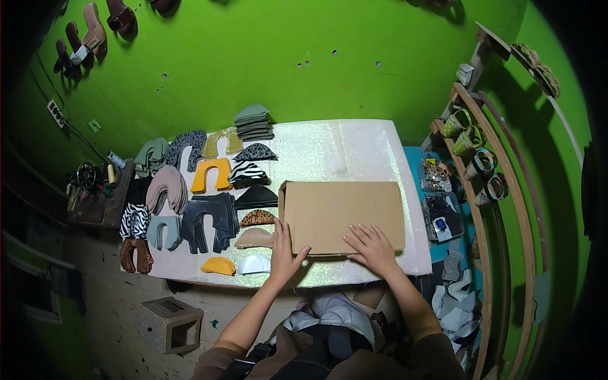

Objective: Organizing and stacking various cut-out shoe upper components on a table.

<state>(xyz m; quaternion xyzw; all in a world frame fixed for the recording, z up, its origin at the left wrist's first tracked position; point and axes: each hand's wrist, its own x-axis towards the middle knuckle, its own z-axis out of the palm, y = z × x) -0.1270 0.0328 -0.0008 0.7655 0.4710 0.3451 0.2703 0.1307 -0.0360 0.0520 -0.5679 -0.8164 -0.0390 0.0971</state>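
Observation:
A closed brown cardboard box (pixel 345 212) lies flat on the shimmering white tabletop (pixel 329 149). At its near left corner rests my left hand (pixel 287 258), fingers stretched along the side and thumb apart. My right hand (pixel 372 249) lies spread over the near edge of the lid, right of the middle. Neither hand grips anything. Just left of the box are curved cut pieces: a black stack (pixel 254 197), a leopard-print stack (pixel 258 218), a beige stack (pixel 255 238) and a white piece (pixel 254 264).
Farther left lie arch-shaped pieces, among them an orange stack (pixel 211 175) and a large dark stack (pixel 209 218). A sewing machine (pixel 87 176) stands beyond them. A wooden rack (pixel 468 209) with sandals rises at the right, and a cardboard stool (pixel 171 323) is on the floor.

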